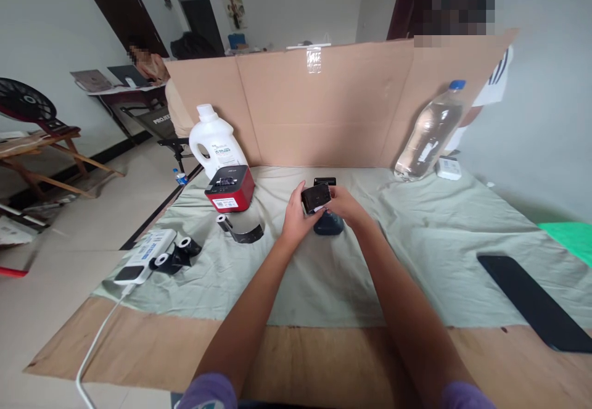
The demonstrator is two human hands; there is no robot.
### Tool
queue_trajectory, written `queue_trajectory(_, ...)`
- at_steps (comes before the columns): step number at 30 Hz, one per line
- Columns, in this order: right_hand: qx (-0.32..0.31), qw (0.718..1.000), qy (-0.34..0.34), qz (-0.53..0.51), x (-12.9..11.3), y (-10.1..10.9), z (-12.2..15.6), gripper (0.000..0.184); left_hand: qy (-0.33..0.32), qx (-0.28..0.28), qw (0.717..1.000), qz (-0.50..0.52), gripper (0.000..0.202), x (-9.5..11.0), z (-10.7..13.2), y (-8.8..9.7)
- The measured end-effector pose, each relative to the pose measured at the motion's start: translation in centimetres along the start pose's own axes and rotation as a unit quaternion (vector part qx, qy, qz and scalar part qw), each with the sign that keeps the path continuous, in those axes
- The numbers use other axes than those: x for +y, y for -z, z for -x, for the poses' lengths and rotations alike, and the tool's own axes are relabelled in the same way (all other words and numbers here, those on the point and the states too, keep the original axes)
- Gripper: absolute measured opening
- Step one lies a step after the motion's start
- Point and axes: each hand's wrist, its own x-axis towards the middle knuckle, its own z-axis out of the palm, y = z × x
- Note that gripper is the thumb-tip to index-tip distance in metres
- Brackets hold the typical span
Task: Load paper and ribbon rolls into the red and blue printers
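Both of my hands meet at the middle of the table and hold a small black box-shaped cartridge (316,197) between them. My left hand (295,214) grips its left side with the thumb up against it. My right hand (348,204) closes on its right side. Just below the cartridge a dark blue-black device (328,224) lies on the pale green cloth (416,236). A second small black piece (324,181) sits just behind the hands.
A red and black label printer (230,189) stands at left before a white jug (216,141). Black ribbon rolls (178,255) and a curled black strip (240,230) lie near a white power strip (145,255). A clear bottle (430,131) leans on the cardboard wall; a black slab (536,301) lies right.
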Motion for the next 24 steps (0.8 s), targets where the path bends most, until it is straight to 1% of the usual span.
queue_trajectory(2, 0.0, 1.0, -0.02, 0.011, 0.2, 0.1, -0.1, 0.014, 0.009, -0.002, 1.0, 0.008, 0.089, -0.2, 0.1, -0.2)
queue_trajectory(5, -0.018, 0.999, -0.036, 0.029, 0.3, 0.1, -0.1, 0.013, 0.015, -0.01, 1.0, 0.009, 0.089, -0.5, 0.3, -0.3)
queue_trajectory(7, -0.028, 0.998, -0.023, 0.044, 0.4, 0.2, -0.1, 0.011, 0.016, -0.009, 1.0, 0.002, 0.089, -0.5, 0.4, -0.5)
queue_trajectory(9, -0.026, 0.997, 0.008, 0.07, 0.6, 0.4, -0.2, 0.01, 0.012, -0.009, 1.0, -0.005, 0.088, -0.3, 0.4, -0.6)
queue_trajectory(11, -0.014, 0.993, 0.038, 0.113, 1.0, 1.0, -0.5, 0.015, 0.002, -0.02, 1.0, -0.007, 0.09, -0.2, 0.3, -0.7)
queue_trajectory(14, -0.01, 0.979, 0.051, 0.2, 1.6, 2.5, -1.4, 0.026, -0.025, -0.064, 0.998, -0.004, 0.097, -0.1, 0.1, -0.5)
queue_trajectory(15, -0.01, 0.972, 0.051, 0.228, 1.9, 3.0, -1.7, 0.029, -0.037, -0.08, 0.996, -0.007, 0.095, -0.2, 0.0, -0.4)
queue_trajectory(17, -0.012, 0.959, 0.058, 0.277, 2.4, 3.8, -2.1, 0.032, -0.066, -0.107, 0.992, -0.024, 0.079, -0.4, -0.2, -0.2)
queue_trajectory(19, -0.016, 0.95, 0.066, 0.306, 3.0, 4.2, -2.3, 0.034, -0.09, -0.123, 0.987, -0.054, 0.051, -0.5, -0.2, 0.0)
queue_trajectory(21, -0.033, 0.942, 0.07, 0.326, 3.4, 4.1, -2.3, 0.036, -0.103, -0.133, 0.982, -0.089, 0.024, -0.5, -0.2, 0.1)
queue_trajectory(22, -0.039, 0.938, 0.068, 0.338, 3.6, 4.0, -2.4, 0.037, -0.104, -0.136, 0.98, -0.105, 0.015, -0.4, -0.2, 0.2)
queue_trajectory(24, -0.044, 0.922, 0.057, 0.38, 3.8, 3.6, -2.4, 0.04, -0.102, -0.14, 0.976, -0.131, 0.008, -0.4, -0.1, 0.2)
